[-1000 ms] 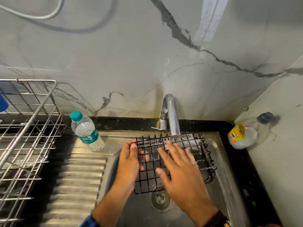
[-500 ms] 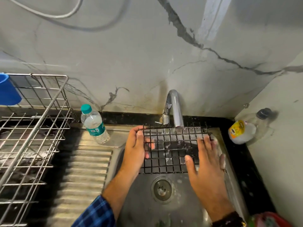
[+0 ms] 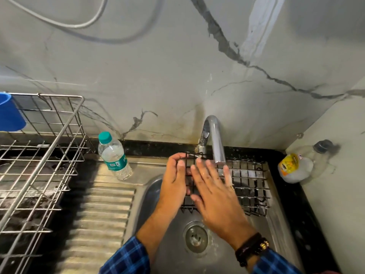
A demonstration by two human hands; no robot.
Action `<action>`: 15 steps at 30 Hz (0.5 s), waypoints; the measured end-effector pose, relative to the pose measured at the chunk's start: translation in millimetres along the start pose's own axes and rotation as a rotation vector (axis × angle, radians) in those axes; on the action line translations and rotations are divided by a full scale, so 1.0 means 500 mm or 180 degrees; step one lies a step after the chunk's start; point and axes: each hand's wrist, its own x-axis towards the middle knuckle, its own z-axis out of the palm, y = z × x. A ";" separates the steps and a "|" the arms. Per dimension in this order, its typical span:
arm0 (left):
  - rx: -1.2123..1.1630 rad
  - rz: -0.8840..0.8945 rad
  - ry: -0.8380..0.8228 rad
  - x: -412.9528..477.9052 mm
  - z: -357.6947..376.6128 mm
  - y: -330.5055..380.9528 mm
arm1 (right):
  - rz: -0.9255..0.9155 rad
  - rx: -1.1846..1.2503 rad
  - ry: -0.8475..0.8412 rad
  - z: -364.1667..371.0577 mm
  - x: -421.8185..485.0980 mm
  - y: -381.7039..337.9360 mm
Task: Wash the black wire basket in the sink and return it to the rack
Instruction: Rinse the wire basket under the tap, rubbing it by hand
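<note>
In the sink [image 3: 169, 253], the right grip [image 3: 215, 194] lies flat, fingers straight, on the black wire basket [image 3: 248, 186]. The left grip [image 3: 174, 180] curls round the basket's left edge. The basket sits under the faucet [image 3: 214, 139]; the rack [image 3: 39, 165] stands well left.

My right hand [image 3: 215, 196] lies flat over the left half of the black wire basket [image 3: 248, 182] and hides the mesh beneath it. My left hand [image 3: 174, 182] curls round the left rim and covers that too. My fingertips [image 3: 226, 172] blur under the tap [image 3: 216, 143], and I cannot tell whether water runs. The left edge cuts off the rack [image 3: 39, 175] and the blue cup [image 3: 9, 113]. The water bottle [image 3: 113, 155] label is too small to read.
</note>
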 end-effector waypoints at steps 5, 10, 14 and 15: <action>-0.0084 -0.0312 0.0201 0.024 -0.039 0.018 | 0.0486 0.0135 0.0179 -0.038 -0.005 0.085; -0.0001 -0.0532 0.0179 0.026 -0.017 0.023 | 0.0107 0.0334 0.0314 -0.078 0.021 0.060; -0.0068 -0.0812 0.0397 0.023 -0.008 0.004 | 0.0005 0.0519 -0.0376 -0.095 0.051 0.035; -0.0082 -0.0837 0.0439 0.022 -0.006 -0.001 | 0.0029 0.0546 -0.0600 -0.097 0.059 0.032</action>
